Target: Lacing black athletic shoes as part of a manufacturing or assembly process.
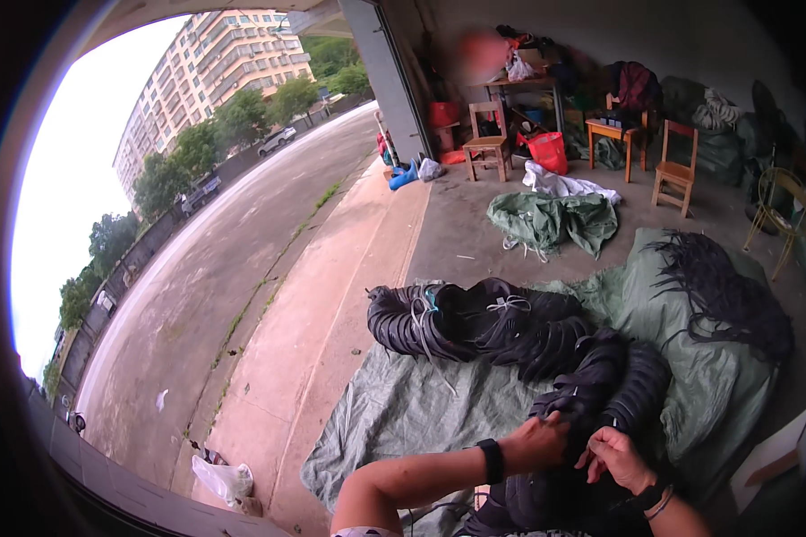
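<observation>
Low in the picture, my left hand (543,440) is closed against a stack of black, ribbed, nested pieces (589,387); what its fingers hold is hidden. Close beside it on the right, my right hand (620,456) has its fingers curled into a pinch, and anything in them is too small to name. Another dark row (640,385) of the same pieces runs alongside. Beyond both hands lies a long black bundle (475,322), tied with pale string (509,305). More black pieces lie in shadow under my wrists.
A grey-green woven sheet (394,403) lies beneath the bundles. A heap of black strips (725,295) rests on green sacking (649,268) to the right. Wooden chairs (677,168), a red bag (546,152) and a crumpled green sack (555,219) stand or lie farther back. A white plastic bag (224,479) sits lower left.
</observation>
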Demonstrator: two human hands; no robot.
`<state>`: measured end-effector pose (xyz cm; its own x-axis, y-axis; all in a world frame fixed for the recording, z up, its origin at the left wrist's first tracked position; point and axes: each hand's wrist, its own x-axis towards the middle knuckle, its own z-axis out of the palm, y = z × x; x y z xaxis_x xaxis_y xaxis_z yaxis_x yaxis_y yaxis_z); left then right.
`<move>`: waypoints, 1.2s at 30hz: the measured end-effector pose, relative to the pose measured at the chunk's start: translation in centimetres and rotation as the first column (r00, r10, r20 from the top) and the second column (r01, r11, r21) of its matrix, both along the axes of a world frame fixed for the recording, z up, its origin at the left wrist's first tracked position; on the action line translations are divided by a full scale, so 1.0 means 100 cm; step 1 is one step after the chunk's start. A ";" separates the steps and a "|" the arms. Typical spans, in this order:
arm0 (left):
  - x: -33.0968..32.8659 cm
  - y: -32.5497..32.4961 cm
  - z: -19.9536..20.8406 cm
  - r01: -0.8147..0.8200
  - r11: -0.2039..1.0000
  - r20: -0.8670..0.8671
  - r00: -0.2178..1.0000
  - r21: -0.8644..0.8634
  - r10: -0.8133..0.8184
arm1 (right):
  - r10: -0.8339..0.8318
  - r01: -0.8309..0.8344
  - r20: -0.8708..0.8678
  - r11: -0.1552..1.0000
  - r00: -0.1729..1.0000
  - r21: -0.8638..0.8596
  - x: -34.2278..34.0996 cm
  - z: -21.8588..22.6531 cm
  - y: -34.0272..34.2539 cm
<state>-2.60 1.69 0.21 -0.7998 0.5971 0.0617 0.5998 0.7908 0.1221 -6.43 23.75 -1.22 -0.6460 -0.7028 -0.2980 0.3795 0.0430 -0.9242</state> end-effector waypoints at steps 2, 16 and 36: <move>-0.003 0.004 -0.003 0.045 0.982 -0.006 0.999 -0.184 -0.047 | 0.005 -0.005 -0.014 1.000 1.000 0.017 0.000 -0.002 -0.002; 0.000 -0.015 -0.007 -0.594 0.182 0.621 0.747 0.784 -0.236 | 0.040 -0.051 -0.243 0.998 0.969 -0.038 0.014 0.013 -0.027; -0.009 -0.013 0.005 -0.668 0.251 0.697 0.566 0.701 -0.441 | 0.062 -0.140 -0.395 0.975 0.916 -0.170 0.006 0.086 -0.033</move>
<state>-3.50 0.39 0.69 -0.8811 0.4492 -0.1480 -0.2475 -0.1712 0.9536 -5.82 20.46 7.38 -0.6056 -0.7886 0.1060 -0.0048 -0.1296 -0.9916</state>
